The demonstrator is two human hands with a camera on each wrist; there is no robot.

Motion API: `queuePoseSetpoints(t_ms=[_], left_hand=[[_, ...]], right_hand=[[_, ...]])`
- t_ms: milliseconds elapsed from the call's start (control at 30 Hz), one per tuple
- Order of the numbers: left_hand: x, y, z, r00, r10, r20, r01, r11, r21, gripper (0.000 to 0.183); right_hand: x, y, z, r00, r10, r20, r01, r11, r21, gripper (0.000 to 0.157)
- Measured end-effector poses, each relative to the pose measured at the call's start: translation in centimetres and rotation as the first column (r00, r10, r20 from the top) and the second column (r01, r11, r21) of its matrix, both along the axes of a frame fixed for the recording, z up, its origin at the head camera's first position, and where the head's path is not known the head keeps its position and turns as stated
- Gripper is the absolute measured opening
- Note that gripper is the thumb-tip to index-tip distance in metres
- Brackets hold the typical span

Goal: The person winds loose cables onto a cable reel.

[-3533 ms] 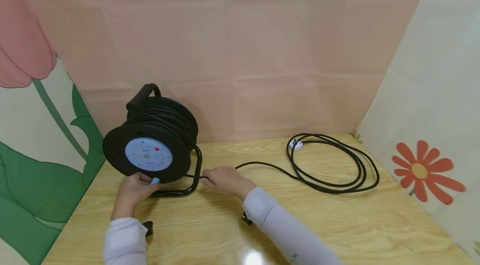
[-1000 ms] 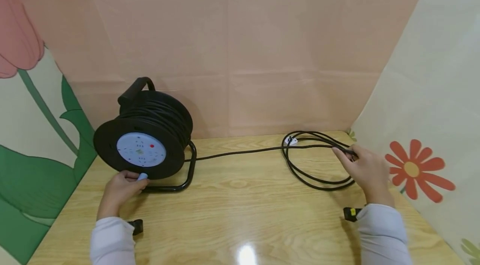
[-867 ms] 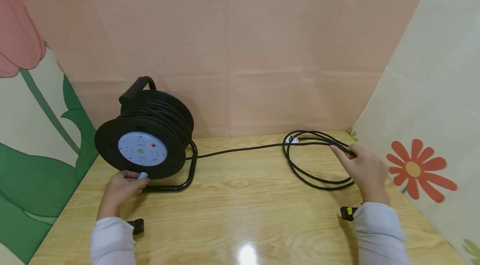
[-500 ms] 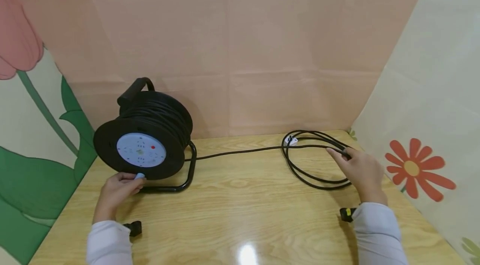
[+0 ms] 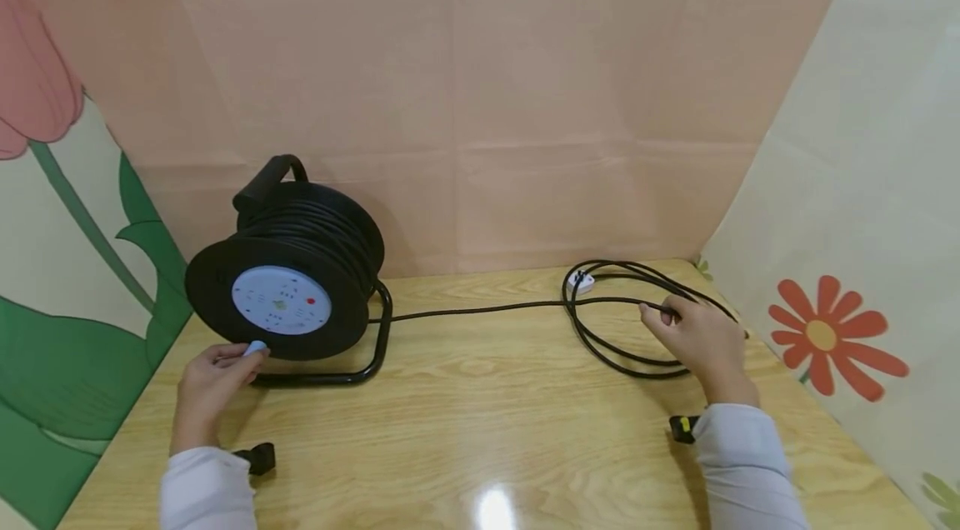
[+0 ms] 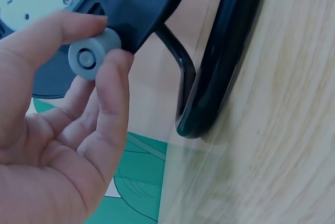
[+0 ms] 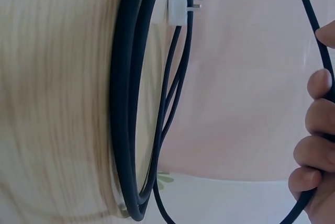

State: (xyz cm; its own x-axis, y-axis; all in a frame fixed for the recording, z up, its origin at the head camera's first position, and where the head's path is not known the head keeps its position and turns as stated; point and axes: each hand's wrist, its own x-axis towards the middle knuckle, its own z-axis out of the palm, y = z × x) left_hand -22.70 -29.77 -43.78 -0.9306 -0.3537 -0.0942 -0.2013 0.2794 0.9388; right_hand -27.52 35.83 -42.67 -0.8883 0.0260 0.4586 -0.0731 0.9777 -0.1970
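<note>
Here's the left grip (image 5: 212, 384), thumb and fingers pinched together on a pale knob (image 5: 256, 347), the wrist view showing its round end sitting snugly between the tips. Just beyond that grip and to its right stands the black reel (image 5: 285, 253), knob at the lower rim, dark turns wound thick around the drum. Up ahead of the left grip, the reel's face carries a round pale panel (image 5: 281, 300) with slots and a red button (image 5: 311, 302), and higher and farther off is the handle (image 5: 258, 184). The bent black frame (image 5: 381, 338) rests on the bench (image 5: 420, 430), its near bar just right of the same fingers. And from the reel, a lovely low line: the cable (image 5: 480, 311) passes the frame and runs across to the right grip (image 5: 701, 338), well apart from the left, with fingers curled round the cable and clamped on it. Look left of that right grip and there's the coil (image 7: 121, 88), a few loose loops lying on the bench, the taut-looking stretch crossing over its left side. Beyond the right grip and to its left, by the coil's far edge, sits the white plug (image 7: 178, 7), metal prongs showing. Out to the right of that grip, a red flower (image 5: 821, 336) brightens the pale side wall.
</note>
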Motion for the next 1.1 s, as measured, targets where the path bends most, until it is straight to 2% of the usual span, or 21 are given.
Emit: queuePoseSetpoints(t_ms=[167, 267, 333, 400, 467, 500, 567, 667, 733, 800, 900, 967, 1033, 1100], left_hand=[[0.0, -0.1, 0.2, 0.998, 0.058, -0.018, -0.055, 0.990, 0.133, 0.051], [0.1, -0.2, 0.2, 0.994, 0.099, -0.038, -0.089, 0.971, 0.221, 0.045], [0.1, -0.2, 0.2, 0.989, 0.138, -0.046, -0.119, 0.948, 0.294, 0.042], [0.2, -0.2, 0.3, 0.982, 0.177, -0.070, -0.140, 0.921, 0.364, 0.038], [0.3, -0.2, 0.7, 0.971, 0.226, -0.083, -0.167, 0.880, 0.444, 0.035], [0.4, -0.1, 0.9, 0.963, 0.252, -0.090, -0.178, 0.855, 0.487, 0.033], [0.4, 0.0, 1.4, 0.947, 0.300, -0.116, -0.188, 0.810, 0.556, 0.028], [0.4, 0.3, 2.1, 0.912, 0.384, -0.144, -0.194, 0.712, 0.675, 0.023], [0.3, 0.5, 2.4, 0.889, 0.429, -0.160, -0.185, 0.656, 0.732, 0.022], [0.2, 0.6, 2.7, 0.869, 0.465, -0.170, -0.174, 0.609, 0.774, 0.024], [0.1, 0.8, 3.0, 0.843, 0.505, -0.183, -0.153, 0.552, 0.820, 0.026], [-0.1, 0.9, 3.2, 0.824, 0.531, -0.195, -0.137, 0.522, 0.842, 0.026], [-0.2, 1.0, 3.3, 0.806, 0.554, -0.209, -0.120, 0.499, 0.858, 0.026], [-0.2, 1.0, 3.5, 0.788, 0.573, -0.225, -0.106, 0.486, 0.868, 0.026]], right_hand=[[-0.2, -0.5, -0.1, 0.999, 0.028, -0.033, -0.027, 0.999, 0.023, 0.036], [-0.2, -0.8, -0.3, 0.992, 0.059, -0.115, -0.054, 0.997, 0.047, 0.038], [-0.3, -1.0, -0.3, 0.971, 0.099, -0.217, -0.079, 0.992, 0.099, 0.040], [-0.4, -1.3, -0.1, 0.939, 0.135, -0.317, -0.088, 0.983, 0.158, 0.044], [-0.5, -1.4, 0.0, 0.906, 0.170, -0.388, -0.092, 0.973, 0.212, 0.046], [-0.6, -1.5, 0.1, 0.898, 0.184, -0.400, -0.096, 0.968, 0.230, 0.046], [-0.6, -1.6, 0.2, 0.907, 0.199, -0.372, -0.121, 0.967, 0.223, 0.044], [-0.7, -1.8, 0.1, 0.932, 0.232, -0.280, -0.182, 0.964, 0.194, 0.035], [-0.8, -1.9, 0.0, 0.931, 0.266, -0.248, -0.226, 0.958, 0.180, 0.029], [-1.0, -2.0, -0.1, 0.917, 0.308, -0.252, -0.265, 0.945, 0.192, 0.025], [-1.1, -2.2, -0.1, 0.882, 0.352, -0.314, -0.292, 0.930, 0.223, 0.029], [-1.0, -2.3, -0.1, 0.867, 0.355, -0.351, -0.288, 0.929, 0.231, 0.034], [-1.0, -2.4, -0.1, 0.866, 0.340, -0.367, -0.272, 0.936, 0.224, 0.038], [-0.9, -2.4, -0.1, 0.880, 0.319, -0.353, -0.259, 0.943, 0.208, 0.039]])
